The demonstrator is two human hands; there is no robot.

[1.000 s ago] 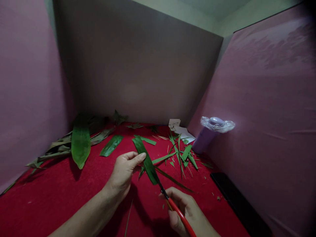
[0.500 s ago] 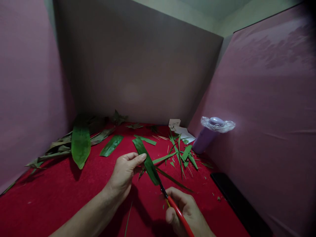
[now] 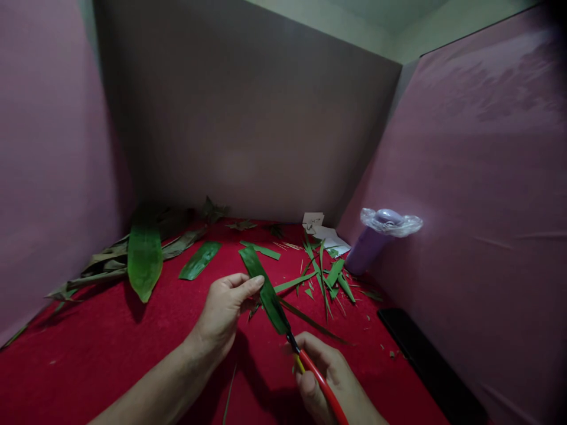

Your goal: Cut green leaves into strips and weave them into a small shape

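Observation:
My left hand (image 3: pixel 225 313) pinches a long green leaf strip (image 3: pixel 264 288) by its edge and holds it up over the red cloth. My right hand (image 3: pixel 330 378) is closed round the red handles of a pair of scissors (image 3: pixel 310 369). The dark blades meet the strip's near end. A thin cut sliver (image 3: pixel 310 321) trails off to the right below the strip.
Red cloth (image 3: pixel 110 348) covers the table inside a walled booth. A broad green leaf (image 3: pixel 144 258) lies on dry leaves at the left, with a shorter leaf piece (image 3: pixel 200 260) beside it. Green trimmings (image 3: pixel 325 274), white paper (image 3: pixel 325 233), a purple wrapped cylinder (image 3: pixel 374 239) and a black slab (image 3: pixel 425 360) lie at the right.
My right hand and the scissors have edged slightly up and forward along the strip's near end. The left hand and the strip have barely moved.

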